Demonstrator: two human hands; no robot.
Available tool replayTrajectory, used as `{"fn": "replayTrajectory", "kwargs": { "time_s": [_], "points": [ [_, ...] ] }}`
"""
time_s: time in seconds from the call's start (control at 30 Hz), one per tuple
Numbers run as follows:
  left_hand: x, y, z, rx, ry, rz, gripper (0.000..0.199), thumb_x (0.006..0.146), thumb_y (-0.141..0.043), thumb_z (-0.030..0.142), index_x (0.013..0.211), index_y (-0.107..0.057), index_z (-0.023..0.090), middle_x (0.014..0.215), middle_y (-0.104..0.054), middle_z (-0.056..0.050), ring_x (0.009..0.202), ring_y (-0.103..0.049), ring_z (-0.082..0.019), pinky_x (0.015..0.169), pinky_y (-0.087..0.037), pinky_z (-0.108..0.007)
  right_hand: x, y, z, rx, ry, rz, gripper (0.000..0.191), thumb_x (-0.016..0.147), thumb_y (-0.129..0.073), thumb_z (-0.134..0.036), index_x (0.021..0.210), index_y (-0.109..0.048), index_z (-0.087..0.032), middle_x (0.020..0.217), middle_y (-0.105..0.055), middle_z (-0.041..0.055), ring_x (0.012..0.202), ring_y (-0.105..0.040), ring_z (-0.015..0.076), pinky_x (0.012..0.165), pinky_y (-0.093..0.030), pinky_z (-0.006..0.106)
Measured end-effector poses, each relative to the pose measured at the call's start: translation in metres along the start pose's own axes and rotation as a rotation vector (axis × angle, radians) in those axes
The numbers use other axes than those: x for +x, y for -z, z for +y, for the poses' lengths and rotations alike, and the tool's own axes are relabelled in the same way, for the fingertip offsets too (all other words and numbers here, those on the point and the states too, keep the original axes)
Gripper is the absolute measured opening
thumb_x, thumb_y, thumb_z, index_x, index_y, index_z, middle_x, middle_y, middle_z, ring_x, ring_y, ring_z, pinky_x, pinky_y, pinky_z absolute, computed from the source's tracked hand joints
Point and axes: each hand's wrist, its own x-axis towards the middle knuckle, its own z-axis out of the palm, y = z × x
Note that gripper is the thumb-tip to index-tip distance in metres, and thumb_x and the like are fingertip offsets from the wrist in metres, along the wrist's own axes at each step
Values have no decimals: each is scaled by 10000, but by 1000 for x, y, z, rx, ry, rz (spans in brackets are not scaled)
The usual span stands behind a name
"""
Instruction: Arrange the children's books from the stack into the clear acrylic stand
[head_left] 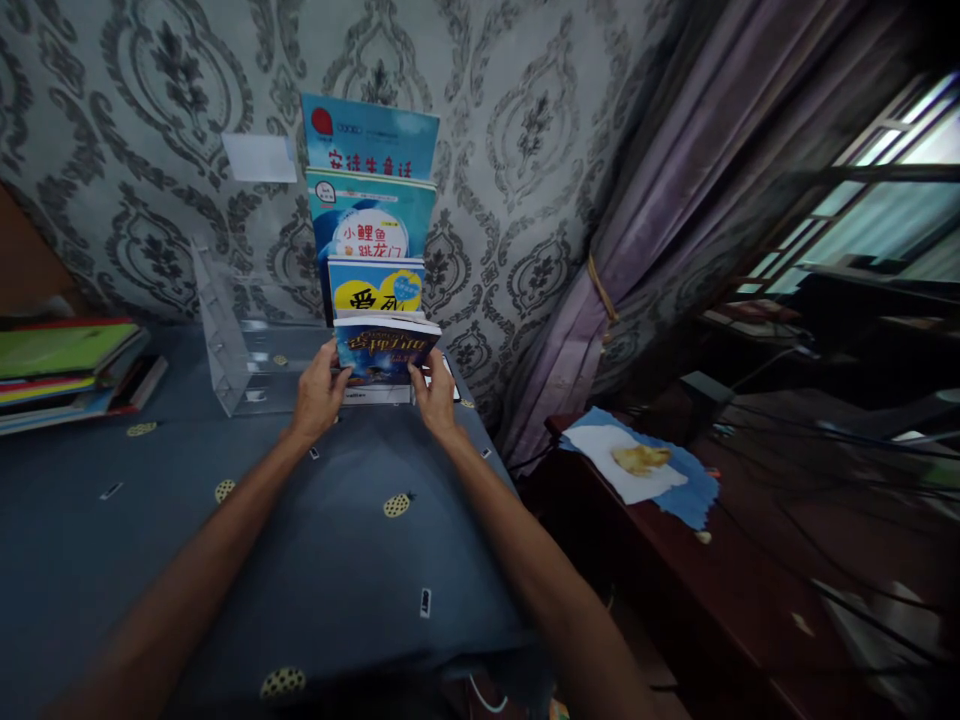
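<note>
Between my two hands is a small dark blue book (386,352) with gold lettering, its cover facing me. My left hand (319,392) grips its left edge, thumb on the front. On the opposite edge my right hand (435,390) holds it the same way. Behind it, books rise in steps: one with a yellow heart (375,292), a turquoise one (371,215) with a white circle, and a taller blue one (371,135) with red lettering. A clear plastic stepped rack (225,365) extends left of them; its part behind the books is hidden.
A stack of books (67,365) lies at the left on the grey-blue pineapple-print cloth (322,560). Patterned wallpaper (517,130) backs the table. On the right are a tied purple curtain (622,220) and a dark red table (675,580) with cloths and cables.
</note>
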Motion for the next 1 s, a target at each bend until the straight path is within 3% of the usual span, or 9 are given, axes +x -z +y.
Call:
{"fn": "replayTrajectory", "kwargs": {
  "time_s": [0.13, 0.33, 0.5, 0.7, 1.0],
  "points": [
    [-2, -1, -6, 30, 3, -31, 434, 922, -569, 271, 1346, -497, 214, 1125, -702, -82, 999, -671, -237, 935, -539, -395, -2, -1, 5, -47, 13, -2, 335, 995, -497, -386, 1278, -553, -215, 1152, -670, 119, 1035, -628, 259, 911, -518, 398],
    [-4, -4, -12, 73, 45, -53, 443, 910, -559, 252, 1346, -495, 205, 1011, -704, -67, 913, -679, -240, 877, -543, -390, -4, -4, 12, -171, 45, 16, 345, 985, -510, -378, 1262, -580, -187, 1096, -654, 136, 1033, -602, 280, 937, -499, 428],
    [-4, -6, -12, 128, 42, -82, 416, 902, -540, 217, 1315, -491, 212, 1096, -693, -100, 1014, -674, -276, 905, -524, -412, -5, -6, 16, -193, 6, 2, 391, 966, -526, -343, 1306, -562, -155, 1114, -650, 155, 1049, -591, 297, 957, -482, 453],
    [-6, -3, -8, 361, 164, -197, 330, 933, -516, 238, 1252, -462, 173, 1027, -699, -110, 934, -693, -272, 837, -532, -382, -5, -10, 17, -170, -20, -4, 470, 939, -513, -256, 1403, -498, -181, 1170, -667, 127, 1018, -618, 259, 977, -481, 435],
    [-2, 4, 10, 620, 234, -357, 317, 1005, -431, 289, 1292, -421, 154, 1184, -693, -162, 1008, -711, -296, 789, -534, -358, -8, -11, 13, -209, -55, 13, 462, 928, -490, -265, 1377, -514, -160, 1095, -662, 119, 990, -615, 258, 944, -494, 435]
  ]
}}
